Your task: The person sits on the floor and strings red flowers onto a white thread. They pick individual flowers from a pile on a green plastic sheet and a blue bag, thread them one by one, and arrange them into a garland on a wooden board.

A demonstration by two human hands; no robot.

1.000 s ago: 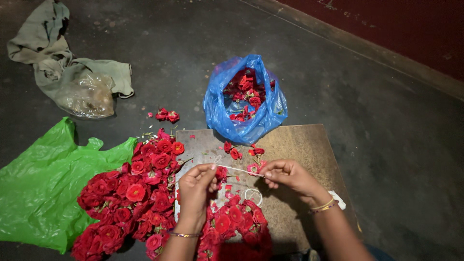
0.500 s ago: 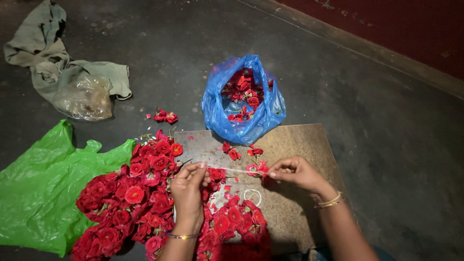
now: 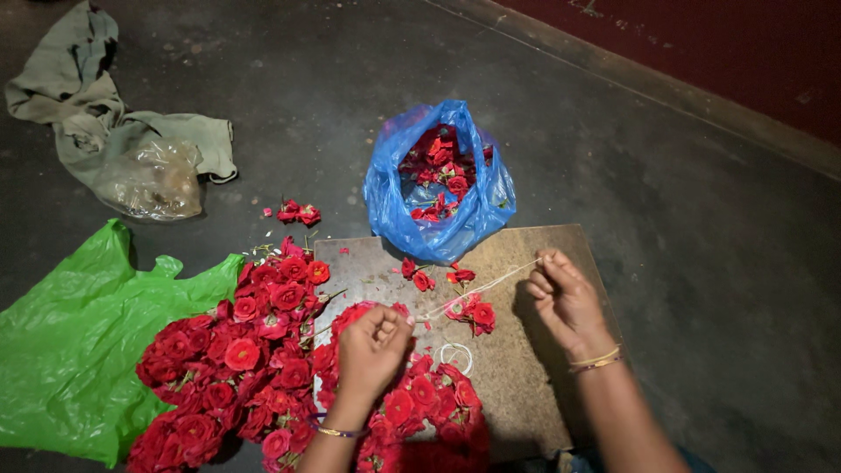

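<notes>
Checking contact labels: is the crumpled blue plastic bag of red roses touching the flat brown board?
Touching. In the head view, the blue plastic bag's lower edge overlaps and rests on the far edge of the brown board, with no gap showing.

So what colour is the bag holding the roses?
Blue; the bag shows best in the head view.

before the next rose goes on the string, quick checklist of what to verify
1. White thread stretched between both hands: ok, it runs taut from the left hand to the right hand.
2. Right hand pinching the thread end: ok.
3. Needle in the left hand: cannot tell, too small to see.
4. Loose roses within reach: ok, red rose pile lies beside the left hand.
5. Roses on the thread: cannot tell; two lie right under it.
6. Blue bag open for refills: ok, roses show inside.
</notes>
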